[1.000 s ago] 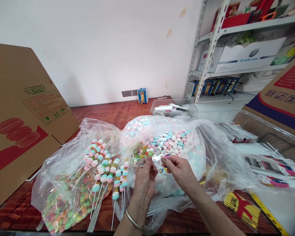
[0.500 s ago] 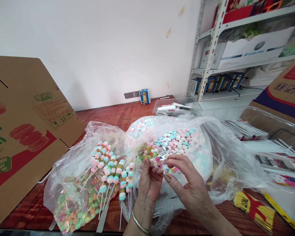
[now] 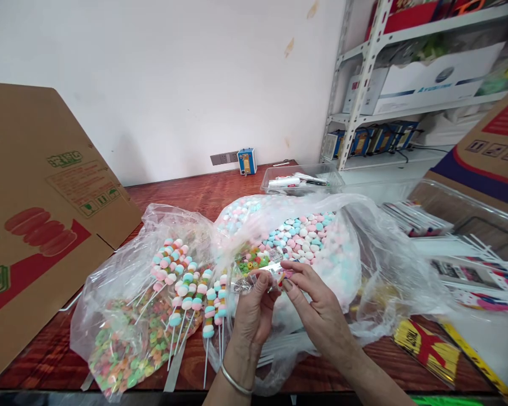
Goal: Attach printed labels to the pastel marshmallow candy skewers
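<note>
My left hand [image 3: 253,313] and my right hand [image 3: 317,307] meet in front of me, both pinching a small clear wrapper [image 3: 267,275] with colourful candy in it. Behind them lies a big clear bag of pink, white and blue candies [image 3: 305,239]. To the left, finished candy skewers [image 3: 186,290] on white sticks rest on another clear bag holding green and orange ring candies [image 3: 122,352]. A silver bangle [image 3: 232,380] circles my left wrist.
A large cardboard box [image 3: 38,225] leans at the left on the red-brown wooden table [image 3: 195,194]. A clear tray with small items [image 3: 298,181] sits at the back. Printed sleeves and white sticks [image 3: 469,265] lie at right, under metal shelving [image 3: 364,73].
My right hand's fingers have closed in on the wrapper beside my left thumb; both hands shifted slightly as my head moved.
</note>
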Demonstrator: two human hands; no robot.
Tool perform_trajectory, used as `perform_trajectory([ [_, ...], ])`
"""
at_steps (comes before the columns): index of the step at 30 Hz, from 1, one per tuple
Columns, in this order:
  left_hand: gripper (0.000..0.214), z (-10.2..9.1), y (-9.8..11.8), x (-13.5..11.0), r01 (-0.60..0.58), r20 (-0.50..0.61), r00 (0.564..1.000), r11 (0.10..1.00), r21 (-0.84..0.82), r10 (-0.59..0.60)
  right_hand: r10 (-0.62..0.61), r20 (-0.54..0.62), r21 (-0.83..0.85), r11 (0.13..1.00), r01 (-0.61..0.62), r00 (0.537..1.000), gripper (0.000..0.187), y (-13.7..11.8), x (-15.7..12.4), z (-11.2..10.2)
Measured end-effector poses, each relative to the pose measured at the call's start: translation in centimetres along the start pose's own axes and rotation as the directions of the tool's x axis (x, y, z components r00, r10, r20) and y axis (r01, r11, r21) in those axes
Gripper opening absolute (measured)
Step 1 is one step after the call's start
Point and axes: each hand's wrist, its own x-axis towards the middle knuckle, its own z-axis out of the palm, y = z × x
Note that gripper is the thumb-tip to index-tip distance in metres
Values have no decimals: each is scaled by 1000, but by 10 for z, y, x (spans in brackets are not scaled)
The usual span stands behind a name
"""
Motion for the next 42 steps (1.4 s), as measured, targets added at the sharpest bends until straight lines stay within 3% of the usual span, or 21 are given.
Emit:
perform_trajectory([
  [5,9,0,-1,3,148,-44,986,973,-180,-158,-184,62,-143,971,192,981,19,-7,-3,-1],
  [8,6,3,-3,4,150,-100,979,962,-227,-177,-278,42,-309,910,277,960,23,-11,-4,0],
  [13,13,2,-7,2,49,-36,998,984,-170,-56,-167,-72,-237,961,146,983,14,-10,0,3],
  [16,20,-2,-7,0,32,34,999,991,-127,-28,-143,-95,-188,974,123,985,19,-7,2,2],
  [23,13,-8,-8,3,113,17,994,981,-157,-111,-193,9,-154,969,192,981,22,-7,-3,2],
  [27,3,-12,-9,5,176,-14,983,972,-154,-181,-269,-22,-227,939,257,963,21,-13,-5,3],
  [31,6,-16,-10,5,213,-20,976,973,-88,-216,-313,-27,-280,914,293,950,23,-19,-3,0],
  [39,8,-23,-14,7,243,67,969,962,-121,-237,-270,41,-214,938,272,962,17,-32,-2,-7],
  [42,9,-20,-12,8,276,104,960,947,-163,-262,-216,35,-149,964,218,976,23,-33,0,-8],
])
